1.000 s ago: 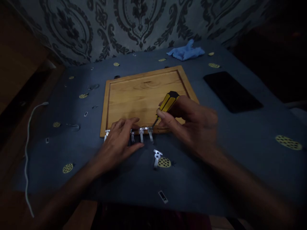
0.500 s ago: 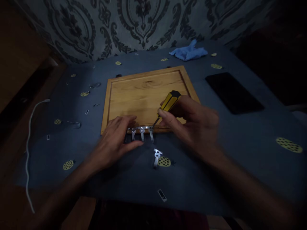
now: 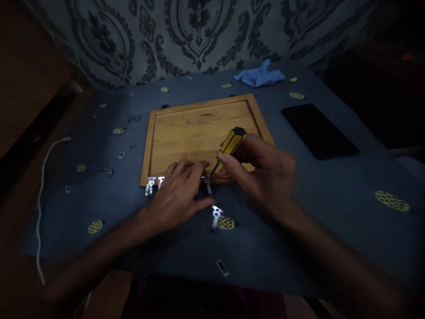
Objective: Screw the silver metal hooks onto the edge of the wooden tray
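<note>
My right hand (image 3: 264, 170) grips a screwdriver (image 3: 233, 141) with a yellow and black handle. Its shaft slants down to a small metal hook (image 3: 209, 187) at the front edge of a framed wooden board (image 3: 195, 133). Over that same edge lies my left hand (image 3: 179, 190), fingers bent loosely and thumb apart, covering part of the row of hooks. Left of it another metal hook (image 3: 149, 188) shows on the board's corner. A loose metal hook (image 3: 216, 217) lies on the cloth in front of the board.
The table has a blue-grey cloth (image 3: 299, 257) with pineapple prints. A dark phone-like slab (image 3: 320, 131) lies at the right, a blue crumpled cloth or glove (image 3: 260, 76) behind. Tiny screws (image 3: 134, 145) lie left of the board, and a white cable (image 3: 40, 199) runs along the left.
My left hand has moved right along the board's front edge, closer to the screwdriver tip, uncovering hooks at the left corner. The screwdriver stays at the same hook.
</note>
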`<state>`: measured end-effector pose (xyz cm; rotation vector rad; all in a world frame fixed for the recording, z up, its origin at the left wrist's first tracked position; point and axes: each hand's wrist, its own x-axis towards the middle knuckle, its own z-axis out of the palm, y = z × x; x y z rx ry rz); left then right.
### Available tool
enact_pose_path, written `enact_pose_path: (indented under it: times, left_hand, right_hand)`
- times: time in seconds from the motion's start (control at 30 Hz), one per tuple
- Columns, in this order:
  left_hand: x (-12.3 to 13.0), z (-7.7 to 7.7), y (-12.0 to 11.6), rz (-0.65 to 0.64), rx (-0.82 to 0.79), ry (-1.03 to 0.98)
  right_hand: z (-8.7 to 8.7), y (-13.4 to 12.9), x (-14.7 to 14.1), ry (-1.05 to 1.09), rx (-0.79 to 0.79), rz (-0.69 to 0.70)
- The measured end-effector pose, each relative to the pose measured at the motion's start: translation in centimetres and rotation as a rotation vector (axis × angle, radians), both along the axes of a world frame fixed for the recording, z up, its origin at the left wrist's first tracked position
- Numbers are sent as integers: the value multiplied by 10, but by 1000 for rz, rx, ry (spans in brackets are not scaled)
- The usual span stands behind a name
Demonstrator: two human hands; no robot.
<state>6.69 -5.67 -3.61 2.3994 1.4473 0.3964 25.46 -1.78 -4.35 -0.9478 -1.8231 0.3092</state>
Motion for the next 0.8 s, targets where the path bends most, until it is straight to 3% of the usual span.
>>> enact_pose_path:
  times: [0.23, 0.8]
  left_hand:
    - [1, -8, 3, 60, -24, -31]
    - [1, -3, 6, 63, -88, -48]
  right_hand:
    - [3, -1, 0, -22, 30, -6]
    - [3, -3, 2, -21, -17, -12]
